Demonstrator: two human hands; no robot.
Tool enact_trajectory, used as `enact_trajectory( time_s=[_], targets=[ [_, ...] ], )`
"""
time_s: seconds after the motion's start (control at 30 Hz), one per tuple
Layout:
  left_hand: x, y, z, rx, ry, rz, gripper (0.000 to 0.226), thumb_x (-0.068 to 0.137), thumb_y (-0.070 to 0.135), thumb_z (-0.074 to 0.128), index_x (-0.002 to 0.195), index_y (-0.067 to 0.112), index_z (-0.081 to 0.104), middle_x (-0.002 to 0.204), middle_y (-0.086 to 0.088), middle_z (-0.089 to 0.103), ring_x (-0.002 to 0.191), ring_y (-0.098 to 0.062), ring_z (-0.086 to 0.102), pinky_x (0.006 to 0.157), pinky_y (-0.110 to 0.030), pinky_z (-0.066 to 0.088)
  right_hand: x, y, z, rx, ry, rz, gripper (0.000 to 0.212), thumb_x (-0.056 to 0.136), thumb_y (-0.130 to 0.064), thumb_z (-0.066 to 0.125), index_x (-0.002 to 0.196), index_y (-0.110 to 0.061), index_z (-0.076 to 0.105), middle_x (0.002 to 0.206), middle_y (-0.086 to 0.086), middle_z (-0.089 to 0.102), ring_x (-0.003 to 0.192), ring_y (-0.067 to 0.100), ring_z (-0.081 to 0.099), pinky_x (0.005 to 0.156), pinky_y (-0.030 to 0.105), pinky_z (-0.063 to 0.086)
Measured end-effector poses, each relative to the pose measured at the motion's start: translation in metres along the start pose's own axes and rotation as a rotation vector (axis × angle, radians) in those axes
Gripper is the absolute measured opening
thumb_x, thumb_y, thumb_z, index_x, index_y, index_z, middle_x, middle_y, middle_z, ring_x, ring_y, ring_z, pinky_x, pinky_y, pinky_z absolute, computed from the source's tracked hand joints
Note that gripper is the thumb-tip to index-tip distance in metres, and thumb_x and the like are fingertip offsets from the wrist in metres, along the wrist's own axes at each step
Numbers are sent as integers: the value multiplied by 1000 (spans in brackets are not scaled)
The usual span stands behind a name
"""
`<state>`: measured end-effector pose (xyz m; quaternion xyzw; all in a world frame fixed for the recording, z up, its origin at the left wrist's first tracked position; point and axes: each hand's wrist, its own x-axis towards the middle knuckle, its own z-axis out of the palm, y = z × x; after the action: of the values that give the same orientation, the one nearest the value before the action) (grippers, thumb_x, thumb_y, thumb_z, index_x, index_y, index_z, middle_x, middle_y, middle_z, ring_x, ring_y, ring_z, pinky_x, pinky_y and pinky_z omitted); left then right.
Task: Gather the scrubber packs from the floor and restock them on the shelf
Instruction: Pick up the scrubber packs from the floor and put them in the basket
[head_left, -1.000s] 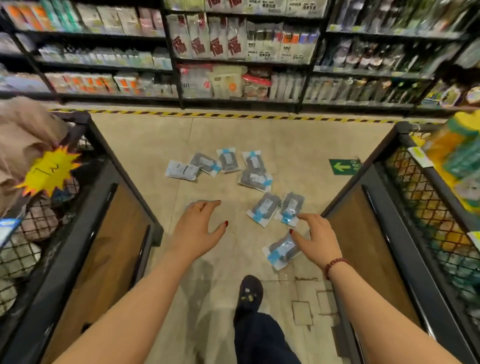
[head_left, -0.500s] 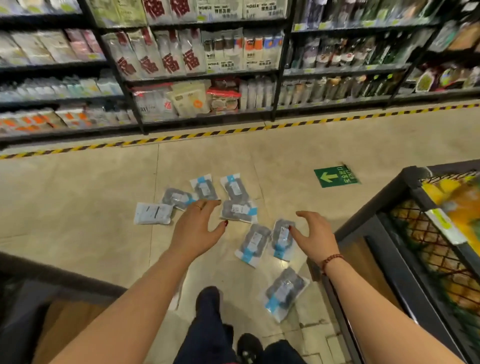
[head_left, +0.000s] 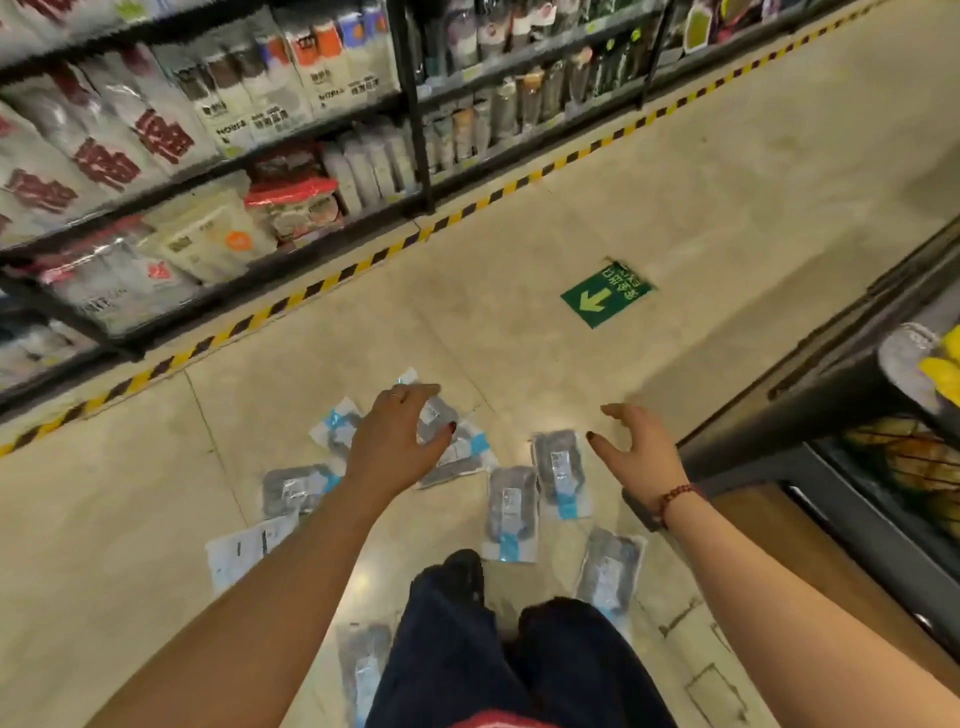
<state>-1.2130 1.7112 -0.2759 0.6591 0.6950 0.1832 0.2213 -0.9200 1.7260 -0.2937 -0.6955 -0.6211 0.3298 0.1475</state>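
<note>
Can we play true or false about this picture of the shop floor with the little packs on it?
1. The left hand and the right hand both hold nothing. True.
2. The scrubber packs already sit on the shelf. False: they lie scattered on the floor.
3. The floor sign is green with an arrow on it. True.
4. The bead bracelet is on the left wrist. False: it is on the right wrist.
5. The floor tape along the shelf is red and white. False: it is yellow and black.
</note>
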Motion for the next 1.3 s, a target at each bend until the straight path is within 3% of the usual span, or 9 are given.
enact_trajectory(
  time_s=[0.27, 0.4, 0.47, 0.6, 0.77, 0.9, 1.03, 1.17, 1.3],
  targets=[
    [64, -28, 69, -103, -176, -86, 52, 88, 34, 68, 136, 22, 51, 135, -3, 53, 127, -20, 45, 93, -25, 39, 60, 37, 31, 70, -60, 181, 49, 90, -30, 65, 134, -11, 52, 136, 9, 53, 121, 24, 51, 102, 43, 46],
    [82, -48, 130, -151, -230, -205, 55, 86, 32, 71, 135, 17, 53, 133, -5, 55, 125, -22, 48, 96, -25, 36, 103, 82, 62, 90, -95, 246, 51, 89, -29, 67, 133, -10, 52, 134, 8, 54, 120, 23, 53, 101, 37, 45],
    [87, -63, 170, -201, -246, -288, 55, 83, 31, 74, 133, 16, 54, 131, -6, 56, 124, -24, 50, 100, -31, 41, 125, 110, 85, 128, -109, 297, 51, 87, -30, 68, 132, -10, 52, 133, 8, 55, 119, 22, 53, 100, 36, 45],
    [88, -94, 265, -235, -299, -480, 66, 81, 32, 77, 138, 17, 47, 136, -4, 50, 128, -22, 44, 103, -25, 33, 167, 178, 146, 218, -154, 396, 54, 86, -28, 71, 132, -9, 51, 133, 9, 54, 119, 23, 53, 98, 34, 45],
    [81, -140, 391, -335, -346, -716, 89, 75, 40, 81, 148, 21, 33, 148, -2, 35, 136, -19, 36, 114, -39, 33, 207, 270, 232, 289, -179, 481, 62, 82, -30, 75, 135, -11, 46, 138, 7, 49, 122, 22, 50, 95, 29, 43],
    [80, -178, 481, -349, -387, -813, 101, 73, 44, 81, 153, 22, 24, 155, -2, 26, 143, -20, 28, 116, -40, 29, 229, 336, 299, 296, -186, 522, 66, 82, -31, 75, 137, -12, 43, 141, 5, 48, 122, 19, 48, 98, 29, 41],
    [81, -217, 554, -385, -385, -898, 103, 73, 43, 82, 153, 20, 21, 158, -3, 25, 144, -20, 24, 113, -33, 25, 248, 395, 357, 311, -193, 567, 71, 80, -31, 77, 138, -12, 42, 142, 6, 46, 124, 20, 47, 96, 26, 38],
    [86, -254, 606, -432, -345, -963, 107, 65, 42, 87, 151, 20, 27, 151, -3, 37, 138, -23, 38, 110, -38, 35, 272, 436, 400, 285, -153, 582, 84, 74, -36, 82, 141, -11, 38, 145, 8, 42, 132, 24, 42, 109, 40, 38],
    [95, -276, 640, -431, -285, -985, 95, 45, 55, 92, 125, 21, 53, 118, 2, 54, 110, -20, 59, 88, -40, 55, 301, 471, 433, 222, -105, 572, 107, 47, -70, 83, 133, -17, 49, 131, 3, 57, 118, 24, 56, 100, 42, 48]
  ],
)
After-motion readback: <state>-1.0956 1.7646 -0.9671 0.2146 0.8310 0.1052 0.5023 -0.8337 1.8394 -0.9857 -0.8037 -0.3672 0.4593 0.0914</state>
